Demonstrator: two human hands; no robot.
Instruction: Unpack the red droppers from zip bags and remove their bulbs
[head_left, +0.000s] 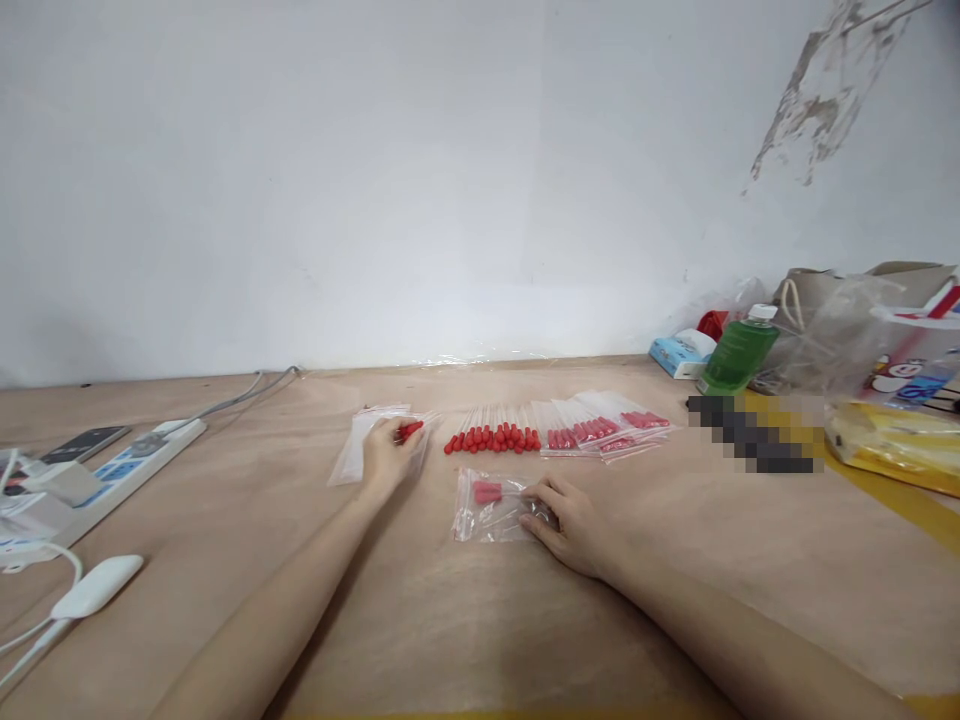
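Thin clear droppers with red bulbs (499,438) lie side by side in a row at the middle of the table. My left hand (386,458) is closed around droppers with red bulbs (409,431), above a stack of clear zip bags (348,458); their exact number is hidden by the fingers. In front of the row, a clear zip bag (491,520) lies flat with red-bulbed droppers (487,491) inside. My right hand (566,520) holds that bag's right end, thumb and forefinger on the plastic. Filled zip bags (600,430) overlap to the right of the row.
On the left are a power strip (127,475) with plugs and cables, a phone (86,444) and a white plug-like device (97,587). A green bottle (739,350), a tissue pack (681,354), a yellow packet (900,445) and plastic bags crowd the right. A wall (450,200) closes off the back.
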